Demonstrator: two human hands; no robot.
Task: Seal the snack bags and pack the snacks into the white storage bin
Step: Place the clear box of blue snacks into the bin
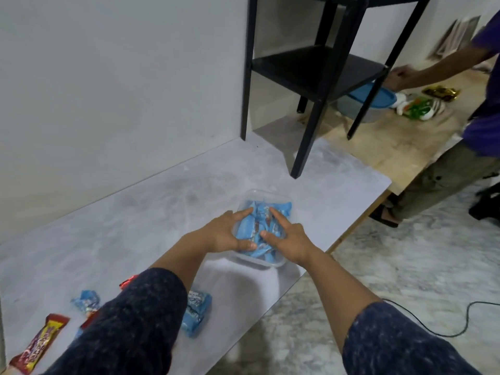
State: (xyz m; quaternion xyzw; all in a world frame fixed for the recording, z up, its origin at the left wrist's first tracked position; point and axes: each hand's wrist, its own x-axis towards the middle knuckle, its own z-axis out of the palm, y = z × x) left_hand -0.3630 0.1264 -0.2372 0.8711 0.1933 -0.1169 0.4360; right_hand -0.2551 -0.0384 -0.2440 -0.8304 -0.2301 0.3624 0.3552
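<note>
A clear-white plastic storage bin (270, 196) stands on the grey marbled table (135, 212), near its right edge. Several blue snack packets (278, 209) fill it. My left hand (230, 234) rests on the bin's left side, fingers spread over the packets and thumb pressing one. My right hand (289, 236) lies on the packets from the right, index finger stretched forward. Neither hand lifts anything. On the table near me lie two more blue packets (196, 312) (86, 300), a red and yellow snack bar (38, 345) and a red wrapper (128, 281) partly hidden by my left sleeve.
A black shelf stand (305, 77) straddles the far end of the table and a wooden table (392, 147) beyond. A person in purple (481, 90) reaches there, near a blue-lidded container (376, 97) and snack bags (422, 108). A black cable (460, 320) runs over the floor at right.
</note>
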